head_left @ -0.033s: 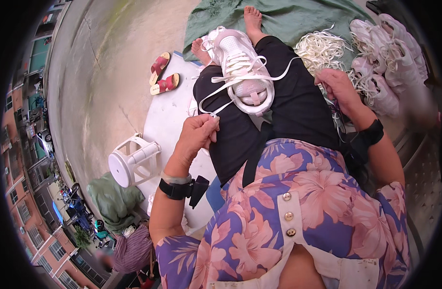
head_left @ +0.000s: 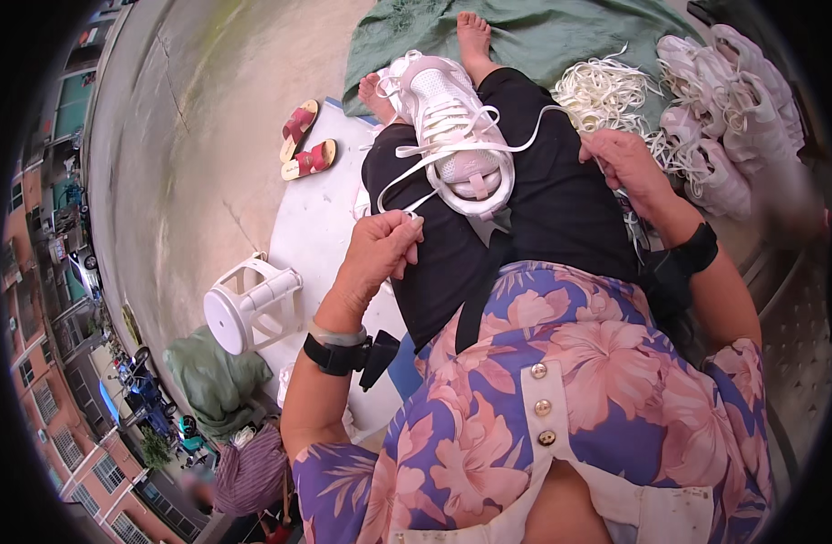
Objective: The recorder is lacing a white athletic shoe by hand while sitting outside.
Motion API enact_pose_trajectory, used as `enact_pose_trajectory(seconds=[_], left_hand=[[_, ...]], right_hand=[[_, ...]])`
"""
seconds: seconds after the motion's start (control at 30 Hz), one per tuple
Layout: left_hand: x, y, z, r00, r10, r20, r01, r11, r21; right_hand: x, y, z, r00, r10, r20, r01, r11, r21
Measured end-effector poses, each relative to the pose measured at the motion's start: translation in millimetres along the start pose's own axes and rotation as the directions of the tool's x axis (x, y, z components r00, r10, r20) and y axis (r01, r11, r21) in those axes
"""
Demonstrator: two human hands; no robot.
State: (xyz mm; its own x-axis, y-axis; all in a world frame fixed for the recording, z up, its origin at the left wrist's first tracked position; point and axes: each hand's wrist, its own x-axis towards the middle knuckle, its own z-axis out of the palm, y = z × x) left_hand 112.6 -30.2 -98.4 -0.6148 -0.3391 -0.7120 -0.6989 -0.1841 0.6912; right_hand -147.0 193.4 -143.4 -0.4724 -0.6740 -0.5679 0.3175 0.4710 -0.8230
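Observation:
A white and pale pink sneaker rests across my lap on black trousers, toe pointing away, its heel opening nearest me. White lace is threaded through its eyelets. To the left of the heel, my left hand is closed in a pinch on one loose end of the shoelace. My right hand is closed too, off to the right above my thigh. The other lace end curves over from the shoe and appears to run to its fingertips. A dark wrist strap is on each arm.
A pile of loose white laces lies on the green cloth at the far right. Several similar sneakers are heaped beyond it. At left are red sandals, a white plastic stool and a green-covered bundle.
My right hand has shifted slightly left and up toward the shoe. My left hand has moved a little right, still pinching the lace. The sneaker stays in place.

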Motion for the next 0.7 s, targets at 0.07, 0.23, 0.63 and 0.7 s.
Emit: enact_pose_trajectory(seconds=[0.07,0.23,0.63,0.7], left_hand=[[12,8,21,0.997,0.039,0.062,-0.036,0.998,-0.051],[42,22,59,0.988,0.089,0.129,-0.073,0.990,-0.123],[64,34,81,0.981,0.175,-0.087,-0.192,0.938,-0.290],[67,32,82,0.979,0.173,-0.110,-0.199,0.934,-0.298]], right_hand=[[-1,-11,25,0.996,0.031,0.084,-0.044,0.986,0.160],[15,-6,66,0.959,0.137,0.247,-0.205,0.938,0.279],[48,-7,80,0.987,-0.158,0.015,0.150,0.963,0.222],[50,-6,83,0.983,-0.183,0.006,0.179,0.968,0.176]])
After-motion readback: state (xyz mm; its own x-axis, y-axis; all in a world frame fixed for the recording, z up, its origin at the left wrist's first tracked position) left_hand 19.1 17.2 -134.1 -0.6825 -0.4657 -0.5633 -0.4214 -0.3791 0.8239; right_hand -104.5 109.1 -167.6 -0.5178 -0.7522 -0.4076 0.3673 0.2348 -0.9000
